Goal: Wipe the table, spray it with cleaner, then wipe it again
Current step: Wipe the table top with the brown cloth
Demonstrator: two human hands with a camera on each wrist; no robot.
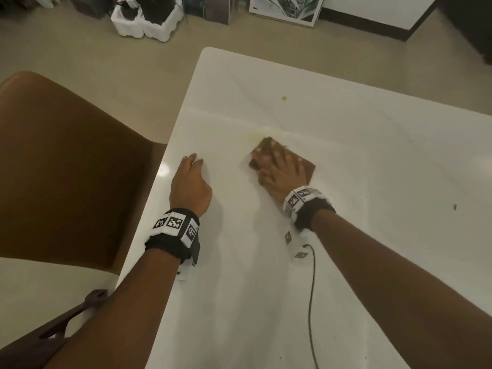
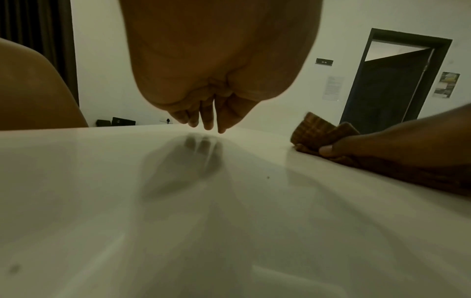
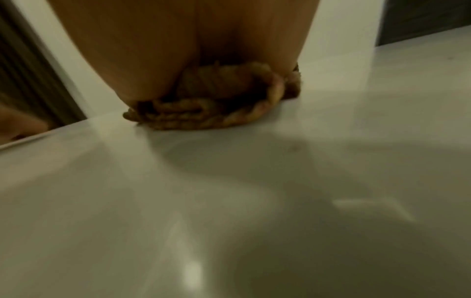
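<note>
A: Why is the right hand (image 1: pixel 279 173) laid flat like that?

B: Its fingers are spread over the brown cloth (image 1: pixel 306 166), palm down, so the whole pad of cloth bears on the tabletop (image 1: pixel 372 155). From the left wrist view the thumb tucks round the cloth's near edge, which I'd say keeps it from sliding out during a stroke.

A: And where is the cloth heading?

B: It lies about the middle of the tabletop. Just past it, at its 12 o'clock, is a pale yellowish smear (image 1: pixel 259 133), so I judge this is the wiping step, aimed at that patch. A small crumb (image 1: pixel 284 97) lies farther off, also toward 12 o'clock, and a dark speck (image 1: pixel 455 207) well away at 3 o'clock.

A: The left hand (image 1: pixel 190 186)?

B: Holding nothing. It rests at the cloth's 9 o'clock, near the tabletop's edge, fingers straight and close together with the tips touching the surface. Likely a brace while the person leans in.

A: Any cleaner about?

B: No spray bottle shows in any view, so I can't say whether spraying is done. A brown chair (image 1: pixel 66 169) stands beside the tabletop at 9 o'clock.
</note>
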